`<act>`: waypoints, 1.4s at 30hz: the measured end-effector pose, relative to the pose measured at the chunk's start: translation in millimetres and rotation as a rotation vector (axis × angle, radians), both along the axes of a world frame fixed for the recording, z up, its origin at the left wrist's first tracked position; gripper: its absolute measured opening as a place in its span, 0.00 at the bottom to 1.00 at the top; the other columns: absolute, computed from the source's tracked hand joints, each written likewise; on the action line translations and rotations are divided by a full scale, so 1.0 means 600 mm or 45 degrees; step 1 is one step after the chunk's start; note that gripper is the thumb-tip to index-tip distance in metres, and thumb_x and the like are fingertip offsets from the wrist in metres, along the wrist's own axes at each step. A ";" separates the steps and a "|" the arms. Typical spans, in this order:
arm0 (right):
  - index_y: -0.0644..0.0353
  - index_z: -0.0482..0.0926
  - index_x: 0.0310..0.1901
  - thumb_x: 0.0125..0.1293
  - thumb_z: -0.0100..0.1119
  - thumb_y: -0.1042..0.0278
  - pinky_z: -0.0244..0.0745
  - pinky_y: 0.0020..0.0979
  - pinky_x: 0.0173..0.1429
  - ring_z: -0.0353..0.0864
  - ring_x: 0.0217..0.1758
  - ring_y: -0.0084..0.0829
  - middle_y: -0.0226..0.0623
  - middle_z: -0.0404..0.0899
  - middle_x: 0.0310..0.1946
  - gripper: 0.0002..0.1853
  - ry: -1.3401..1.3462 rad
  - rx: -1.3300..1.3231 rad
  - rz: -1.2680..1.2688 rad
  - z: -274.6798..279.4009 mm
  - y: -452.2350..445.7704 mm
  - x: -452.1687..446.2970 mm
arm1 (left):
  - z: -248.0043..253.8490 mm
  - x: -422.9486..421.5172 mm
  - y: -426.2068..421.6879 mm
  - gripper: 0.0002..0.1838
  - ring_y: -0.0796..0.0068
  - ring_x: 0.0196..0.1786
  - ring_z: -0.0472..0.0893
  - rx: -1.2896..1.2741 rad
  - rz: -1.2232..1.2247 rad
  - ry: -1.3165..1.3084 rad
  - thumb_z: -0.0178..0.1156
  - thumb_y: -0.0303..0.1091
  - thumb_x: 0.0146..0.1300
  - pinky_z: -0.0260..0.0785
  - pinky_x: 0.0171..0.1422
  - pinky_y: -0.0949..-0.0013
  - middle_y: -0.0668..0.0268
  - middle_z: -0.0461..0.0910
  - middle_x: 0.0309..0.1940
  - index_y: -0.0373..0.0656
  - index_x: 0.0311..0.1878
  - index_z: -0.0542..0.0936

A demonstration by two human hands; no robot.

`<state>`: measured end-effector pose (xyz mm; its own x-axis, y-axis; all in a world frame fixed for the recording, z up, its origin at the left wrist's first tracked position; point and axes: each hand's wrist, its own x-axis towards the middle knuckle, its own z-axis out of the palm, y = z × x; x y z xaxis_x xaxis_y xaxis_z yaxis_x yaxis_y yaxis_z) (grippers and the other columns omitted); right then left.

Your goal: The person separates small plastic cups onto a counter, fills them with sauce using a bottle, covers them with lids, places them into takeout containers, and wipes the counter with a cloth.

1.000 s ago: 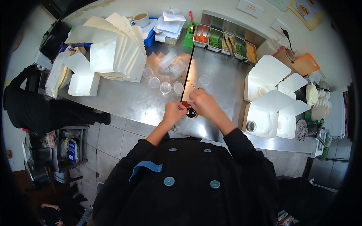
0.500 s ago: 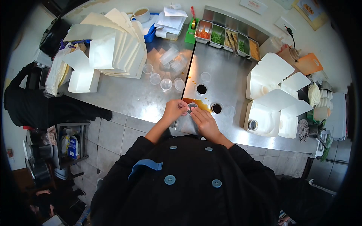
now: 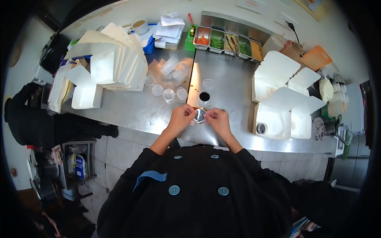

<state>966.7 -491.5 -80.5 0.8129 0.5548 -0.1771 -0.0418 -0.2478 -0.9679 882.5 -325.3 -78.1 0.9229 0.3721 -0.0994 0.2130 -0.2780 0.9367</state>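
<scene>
Between my two hands is a small clear sauce cup [image 3: 200, 115] with a lid and dark contents. My left hand [image 3: 181, 119] pinches its left rim, and my right hand [image 3: 218, 121] grips the opposite rim with fingertips. Just beyond stands an uncovered cup of dark sauce [image 3: 204, 96]. Brown spilled liquid [image 3: 194, 108] shows on the steel counter, partly covered by my hands. A clear round lid [image 3: 207, 83] lies farther back, and another lid [image 3: 235, 116] rests right of my right hand. Behind that hand, a second sauce cup is mostly hidden.
Clear cups [image 3: 168, 95] and a tipped stack of cups [image 3: 170, 65] sit at left, near folded white cartons [image 3: 115, 59]. Open white boxes [image 3: 274, 119] stand at right, one holding a sauce cup [image 3: 262, 128]. Topping trays [image 3: 217, 41] line the back. A person in black [image 3: 35, 119] is at far left.
My right fingers have moved from the top of the lid to the cup's right rim. The cup now looks lifted and tilted. The whole view has shifted slightly.
</scene>
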 end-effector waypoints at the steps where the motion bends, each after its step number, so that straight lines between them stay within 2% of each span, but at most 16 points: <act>1: 0.71 0.79 0.33 0.59 0.64 0.76 0.78 0.23 0.29 0.82 0.24 0.24 0.40 0.82 0.23 0.06 0.010 0.058 -0.049 0.006 -0.002 0.001 | 0.009 0.004 -0.003 0.11 0.77 0.22 0.79 0.153 -0.025 -0.069 0.61 0.34 0.63 0.73 0.28 0.74 0.61 0.81 0.24 0.33 0.35 0.81; 4: 0.71 0.79 0.33 0.59 0.64 0.77 0.78 0.24 0.27 0.82 0.23 0.24 0.40 0.81 0.23 0.05 0.128 0.135 -0.083 0.013 -0.016 -0.003 | 0.038 0.015 -0.027 0.16 0.69 0.27 0.80 0.277 -0.188 0.026 0.63 0.40 0.62 0.72 0.35 0.68 0.58 0.79 0.20 0.32 0.32 0.79; 5: 0.70 0.78 0.34 0.59 0.62 0.80 0.78 0.24 0.28 0.81 0.25 0.24 0.39 0.81 0.24 0.03 0.153 0.064 -0.073 0.023 -0.022 -0.006 | 0.038 0.017 -0.036 0.18 0.71 0.24 0.79 0.192 -0.179 0.066 0.63 0.42 0.62 0.71 0.31 0.69 0.59 0.78 0.19 0.33 0.31 0.79; 8: 0.70 0.78 0.32 0.59 0.63 0.78 0.77 0.24 0.26 0.80 0.23 0.23 0.38 0.80 0.24 0.04 0.236 0.047 -0.109 0.058 -0.052 -0.009 | 0.035 0.022 -0.059 0.23 0.81 0.14 0.71 -0.120 -0.140 0.166 0.62 0.48 0.63 0.64 0.18 0.75 0.68 0.73 0.13 0.36 0.23 0.76; 12: 0.70 0.79 0.31 0.57 0.64 0.75 0.77 0.24 0.24 0.81 0.22 0.24 0.40 0.80 0.20 0.06 0.156 -0.026 -0.216 0.104 -0.118 -0.001 | 0.055 0.044 -0.107 0.21 0.79 0.27 0.77 -0.181 -0.369 0.213 0.62 0.47 0.63 0.67 0.24 0.76 0.63 0.78 0.28 0.35 0.44 0.77; 16: 0.71 0.79 0.32 0.56 0.62 0.81 0.77 0.24 0.25 0.80 0.22 0.24 0.38 0.79 0.21 0.03 0.064 0.048 -0.454 0.152 -0.259 0.047 | 0.082 0.068 -0.132 0.26 0.75 0.41 0.77 -0.041 -0.547 0.004 0.61 0.43 0.64 0.71 0.38 0.73 0.60 0.76 0.47 0.41 0.61 0.69; 17: 0.71 0.80 0.32 0.56 0.61 0.81 0.76 0.24 0.24 0.80 0.22 0.24 0.38 0.80 0.21 0.03 -0.019 0.026 -0.549 0.151 -0.312 0.067 | 0.080 0.073 -0.134 0.24 0.74 0.42 0.76 -0.064 -0.510 0.038 0.60 0.41 0.65 0.69 0.46 0.72 0.60 0.74 0.50 0.43 0.61 0.70; 20: 0.69 0.80 0.30 0.57 0.60 0.77 0.75 0.23 0.24 0.79 0.21 0.23 0.37 0.80 0.21 0.04 -0.138 -0.123 -0.882 0.171 -0.463 0.130 | 0.067 0.086 -0.140 0.20 0.76 0.40 0.76 -0.029 -0.474 -0.021 0.61 0.39 0.64 0.70 0.43 0.74 0.63 0.77 0.45 0.42 0.57 0.75; 21: 0.72 0.80 0.30 0.56 0.60 0.77 0.76 0.24 0.23 0.80 0.20 0.25 0.40 0.80 0.20 0.05 -0.171 -0.170 -0.960 0.171 -0.511 0.151 | 0.067 0.090 -0.146 0.18 0.77 0.39 0.76 -0.025 -0.467 0.038 0.61 0.39 0.64 0.69 0.42 0.74 0.63 0.77 0.44 0.42 0.55 0.76; 24: 0.72 0.80 0.29 0.53 0.61 0.77 0.75 0.24 0.22 0.79 0.18 0.26 0.41 0.79 0.18 0.06 -0.232 -0.253 -1.125 0.155 -0.646 0.199 | 0.075 0.106 -0.179 0.16 0.79 0.36 0.76 0.024 -0.466 0.141 0.62 0.38 0.63 0.69 0.38 0.75 0.66 0.78 0.41 0.42 0.51 0.78; 27: 0.72 0.80 0.31 0.55 0.61 0.77 0.75 0.23 0.23 0.79 0.19 0.25 0.40 0.80 0.20 0.06 -0.237 -0.369 -1.239 0.127 -0.790 0.224 | 0.103 0.126 -0.226 0.13 0.81 0.33 0.76 0.058 -0.519 0.174 0.62 0.36 0.62 0.68 0.35 0.77 0.68 0.79 0.39 0.43 0.48 0.80; 32: 0.72 0.80 0.30 0.55 0.59 0.77 0.74 0.23 0.21 0.79 0.17 0.25 0.39 0.79 0.18 0.05 -0.283 -0.539 -1.527 0.079 -0.980 0.314 | 0.159 0.197 -0.344 0.10 0.79 0.32 0.77 0.137 -0.927 0.195 0.61 0.32 0.62 0.70 0.37 0.75 0.65 0.81 0.36 0.43 0.47 0.81; 33: 0.72 0.80 0.26 0.53 0.58 0.77 0.75 0.25 0.22 0.79 0.17 0.26 0.39 0.78 0.16 0.05 -0.317 -0.523 -1.564 0.069 -1.006 0.344 | 0.170 0.220 -0.373 0.10 0.78 0.32 0.78 0.139 -1.019 0.182 0.61 0.32 0.63 0.71 0.38 0.74 0.65 0.81 0.36 0.43 0.47 0.80; 36: 0.69 0.79 0.20 0.50 0.60 0.75 0.76 0.28 0.23 0.79 0.16 0.27 0.39 0.77 0.13 0.06 -0.530 -0.781 -1.721 -0.029 -1.116 0.476 | 0.194 0.281 -0.453 0.10 0.76 0.33 0.79 0.176 -1.226 0.192 0.59 0.31 0.64 0.71 0.37 0.74 0.64 0.81 0.37 0.42 0.48 0.80; 39: 0.66 0.79 0.16 0.47 0.61 0.74 0.76 0.31 0.24 0.79 0.15 0.29 0.39 0.77 0.12 0.07 -0.672 -1.274 -1.559 -0.087 -1.140 0.558 | 0.206 0.329 -0.519 0.10 0.75 0.31 0.79 0.206 -1.350 0.176 0.58 0.31 0.65 0.71 0.35 0.74 0.63 0.80 0.38 0.43 0.48 0.79; 42: 0.65 0.80 0.16 0.46 0.62 0.74 0.76 0.31 0.25 0.80 0.17 0.29 0.39 0.77 0.12 0.07 -0.191 -0.820 -1.598 -0.022 -1.093 0.548 | 0.202 0.366 -0.569 0.09 0.74 0.31 0.79 0.244 -1.460 0.100 0.57 0.31 0.65 0.71 0.35 0.73 0.63 0.79 0.36 0.42 0.48 0.79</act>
<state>1295.6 -1147.1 -93.8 0.7312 -0.6820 0.0129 -0.4689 -0.5163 -0.7167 1101.9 -666.6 43.2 0.7218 -0.6615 -0.2036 -0.1997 -0.4807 0.8539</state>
